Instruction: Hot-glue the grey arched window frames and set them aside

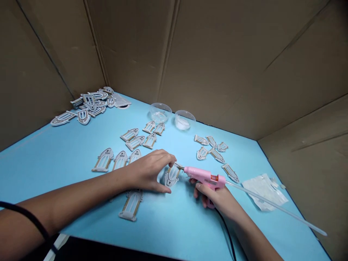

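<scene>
Blue table (67, 152) carries a heap of window-shaped cutouts (89, 105) at its far left corner. Mid-table, the left hand (148, 172) pinches one cutout (172, 175) between thumb and fingertips, partly hiding it. The right hand (217, 197) is wrapped around a pink glue gun (205, 177), nozzle touching that cutout. Two clear bowls (185, 120) stand behind; a plastic bag (265, 190) lies near the right edge.

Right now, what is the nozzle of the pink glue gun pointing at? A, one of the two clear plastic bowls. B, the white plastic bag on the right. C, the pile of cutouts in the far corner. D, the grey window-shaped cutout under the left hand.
D: the pink hot glue gun in the right hand has its nozzle at the grey window-shaped cutout that the left hand steadies on the blue table.
</scene>
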